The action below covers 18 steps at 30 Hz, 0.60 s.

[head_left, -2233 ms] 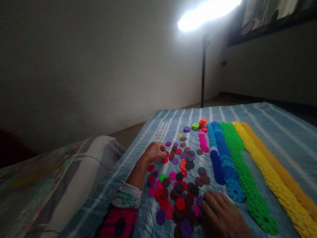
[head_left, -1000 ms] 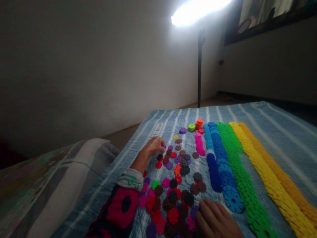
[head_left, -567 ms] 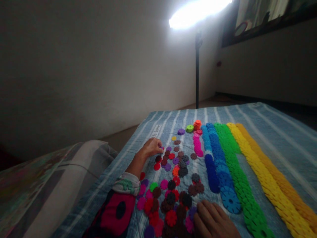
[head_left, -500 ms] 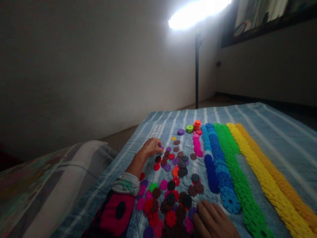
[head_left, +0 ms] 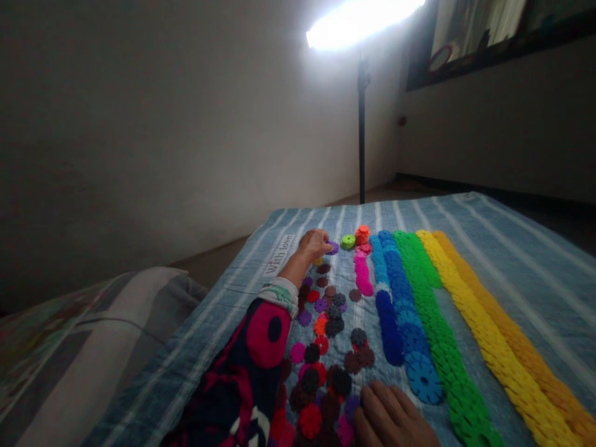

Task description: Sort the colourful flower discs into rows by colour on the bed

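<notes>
Reaching to the far side of the blue striped cloth (head_left: 503, 245), the left hand (head_left: 315, 243) has its thumb and fingers drawn together at the near-left edge of the small purple disc pile (head_left: 333, 249); whether a disc is pinched between them I cannot tell. Its patterned sleeve (head_left: 254, 360) crosses over the left part of the scattered flower-shaped discs (head_left: 310, 421), which are brown, black, red, purple and magenta. The right hand (head_left: 393, 413) is palm down at the near edge of that scatter, fingers close together and slightly bent, just beside a purple disc and a magenta one; what lies under it is hidden.

To the right of the purple pile are a lime-green pile (head_left: 347, 242) and an orange pile (head_left: 362, 233), with a pink row (head_left: 362, 273) running toward the person. Further right, overlapping discs form blue rows (head_left: 408, 298), a green row (head_left: 433, 341), a yellow row (head_left: 482, 323) and an amber row (head_left: 508, 324). A lit lamp (head_left: 363, 25) stands beyond the cloth.
</notes>
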### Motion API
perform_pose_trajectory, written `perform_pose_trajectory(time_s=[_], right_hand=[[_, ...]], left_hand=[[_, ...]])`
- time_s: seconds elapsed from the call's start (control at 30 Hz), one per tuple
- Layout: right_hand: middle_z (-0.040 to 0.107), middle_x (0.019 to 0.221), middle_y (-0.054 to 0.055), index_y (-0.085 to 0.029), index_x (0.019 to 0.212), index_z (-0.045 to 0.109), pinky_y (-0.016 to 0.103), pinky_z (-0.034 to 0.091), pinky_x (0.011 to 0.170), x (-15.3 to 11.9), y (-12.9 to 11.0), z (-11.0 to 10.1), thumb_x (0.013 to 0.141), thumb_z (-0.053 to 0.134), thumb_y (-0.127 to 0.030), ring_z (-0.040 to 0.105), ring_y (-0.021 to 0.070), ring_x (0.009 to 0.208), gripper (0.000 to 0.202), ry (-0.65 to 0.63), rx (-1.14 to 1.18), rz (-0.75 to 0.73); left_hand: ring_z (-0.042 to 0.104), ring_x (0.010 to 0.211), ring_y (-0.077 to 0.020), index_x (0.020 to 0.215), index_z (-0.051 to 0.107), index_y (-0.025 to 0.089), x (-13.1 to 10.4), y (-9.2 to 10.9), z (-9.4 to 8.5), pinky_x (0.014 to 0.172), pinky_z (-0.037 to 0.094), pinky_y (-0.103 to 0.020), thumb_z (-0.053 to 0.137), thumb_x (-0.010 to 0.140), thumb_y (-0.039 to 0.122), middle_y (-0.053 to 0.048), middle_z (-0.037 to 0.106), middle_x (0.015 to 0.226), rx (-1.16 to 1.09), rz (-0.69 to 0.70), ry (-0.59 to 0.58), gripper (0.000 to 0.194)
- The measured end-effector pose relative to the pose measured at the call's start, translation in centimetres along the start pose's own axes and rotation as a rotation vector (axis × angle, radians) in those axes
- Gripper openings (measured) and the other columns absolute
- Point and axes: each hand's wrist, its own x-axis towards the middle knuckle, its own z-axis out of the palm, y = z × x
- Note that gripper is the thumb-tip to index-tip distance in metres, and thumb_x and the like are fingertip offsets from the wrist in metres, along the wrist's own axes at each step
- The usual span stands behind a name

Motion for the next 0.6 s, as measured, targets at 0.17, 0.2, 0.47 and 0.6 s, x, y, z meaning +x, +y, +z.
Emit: perform_pose_trajectory(time_s=[0.17, 0.2, 0.47, 0.6], right_hand=[[0.069, 0.084, 0.004, -0.019, 0.086, 0.06, 0.036, 0.046, 0.093, -0.7, -0.4, 0.3, 0.091, 0.048, -0.013, 0.064, 0.018, 0.085, 0.015, -0.034, -0.017, 0.002], [0.069, 0.084, 0.004, -0.019, 0.085, 0.061, 0.036, 0.046, 0.093, -0.8, -0.4, 0.4, 0.091, 0.049, -0.013, 0.064, 0.0182, 0.086, 0.015, -0.037, -0.022, -0.002], [0.069, 0.084, 0.004, -0.02, 0.085, 0.061, 0.035, 0.047, 0.091, -0.6, -0.4, 0.5, 0.09, 0.049, -0.011, 0.064, 0.0177, 0.085, 0.015, -0.016, -0.028, 0.001], [0.069, 0.081, 0.004, -0.02, 0.083, 0.06, 0.035, 0.047, 0.09, -0.1, -0.4, 0.3, 0.091, 0.047, -0.011, 0.064, 0.0175, 0.083, 0.017, -0.01, -0.027, 0.019]], left_hand=[[0.064, 0.084, -0.0173, 0.087, 0.075, 0.021, 1.8, 1.0, 0.4, 0.073, 0.048, -0.023, 0.07, 0.067, 0.028, -0.003, 0.072, 0.086, 0.033, 0.009, -0.049, 0.021], [0.064, 0.083, -0.0172, 0.086, 0.075, 0.021, 2.0, 1.1, 0.5, 0.072, 0.048, -0.023, 0.07, 0.067, 0.027, -0.003, 0.072, 0.085, 0.038, 0.012, -0.06, 0.021], [0.066, 0.086, -0.0196, 0.084, 0.074, 0.021, 2.4, 1.0, 1.6, 0.073, 0.048, -0.026, 0.07, 0.067, 0.027, -0.005, 0.073, 0.086, 0.074, 0.028, -0.128, 0.019], [0.066, 0.09, -0.0215, 0.088, 0.073, 0.022, 2.3, 0.9, 1.8, 0.074, 0.049, -0.029, 0.071, 0.068, 0.026, -0.007, 0.073, 0.091, 0.089, -0.001, -0.137, 0.02]])
